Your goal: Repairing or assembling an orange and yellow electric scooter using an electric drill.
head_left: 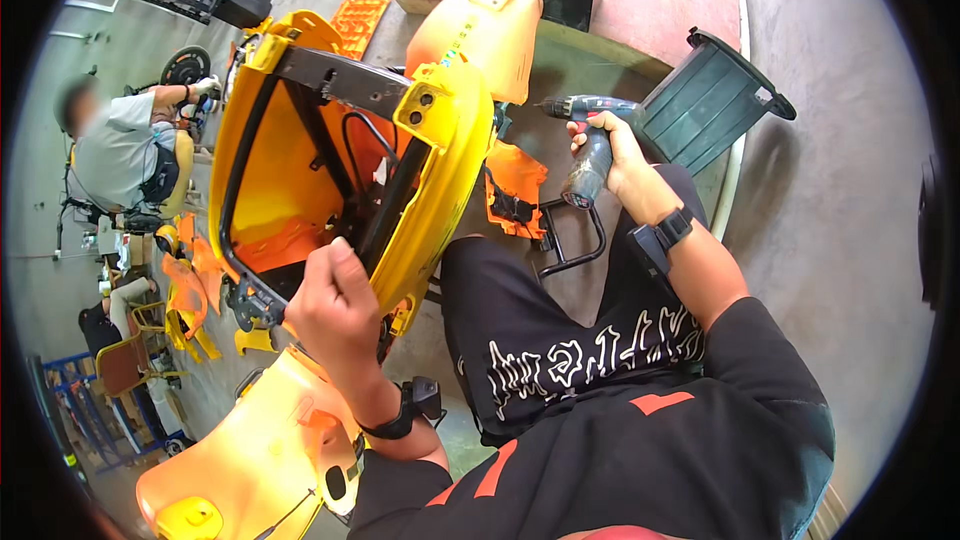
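Note:
In my right hand [628, 155] is a cordless drill [592, 172], its chuck turned left toward a yellow scooter body. My right fingers are wrapped round its handle. My left hand [335, 295] is closed at the near end of the scooter body [440, 210], thumb against curled fingers; what they hold, if anything, is hidden. The body lies opened up, with a black metal frame [345, 80] round a deep cavity. Inside the cavity show an orange panel [285, 245] and a black cable [362, 125].
A dark green bin [705, 105] stands right of the drill. Beyond the body sits a rounded yellow shell [465, 45]; another large yellow panel [250, 440] lies lower left. An orange part [515, 185] and black tubular frame [580, 265] are on the floor. A co-worker [125, 145] is at left.

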Motion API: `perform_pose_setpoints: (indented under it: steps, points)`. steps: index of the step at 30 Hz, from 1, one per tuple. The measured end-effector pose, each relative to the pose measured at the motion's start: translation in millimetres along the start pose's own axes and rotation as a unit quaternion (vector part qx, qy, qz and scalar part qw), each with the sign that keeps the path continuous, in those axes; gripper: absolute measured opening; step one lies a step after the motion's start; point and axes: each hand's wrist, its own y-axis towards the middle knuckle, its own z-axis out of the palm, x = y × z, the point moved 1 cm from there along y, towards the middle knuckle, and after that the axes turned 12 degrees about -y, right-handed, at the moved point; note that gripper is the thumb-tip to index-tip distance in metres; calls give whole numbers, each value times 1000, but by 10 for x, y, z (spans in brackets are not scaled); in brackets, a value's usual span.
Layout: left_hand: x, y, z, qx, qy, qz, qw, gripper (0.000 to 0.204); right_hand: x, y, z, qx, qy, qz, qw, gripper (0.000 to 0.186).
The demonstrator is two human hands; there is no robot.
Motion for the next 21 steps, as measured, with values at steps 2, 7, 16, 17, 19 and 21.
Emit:
perform_pose_setpoints:
  steps: [2,7,16,17,19,21]
  points:
    - [-8,11,-4,2,0,18,1000,30,-47,88,-55,28,102,19,994,23]
    - [9,-27,-26,1,1,-3,1000,35,-75,255,-258,72,79,11,994,26]
    - [-56,-104,-82,5,8,-3,1000,41,-206,409,-207,54,109,-19,992,28]
    - [-61,-110,-94,5,-1,5,1000,41,-227,409,-205,46,113,-26,992,29]
    - [-67,-108,-94,2,19,5,1000,42,-252,413,-207,70,129,-3,989,29]
    - [-56,-101,-87,3,25,-22,999,43,-257,421,-194,99,133,15,986,29]
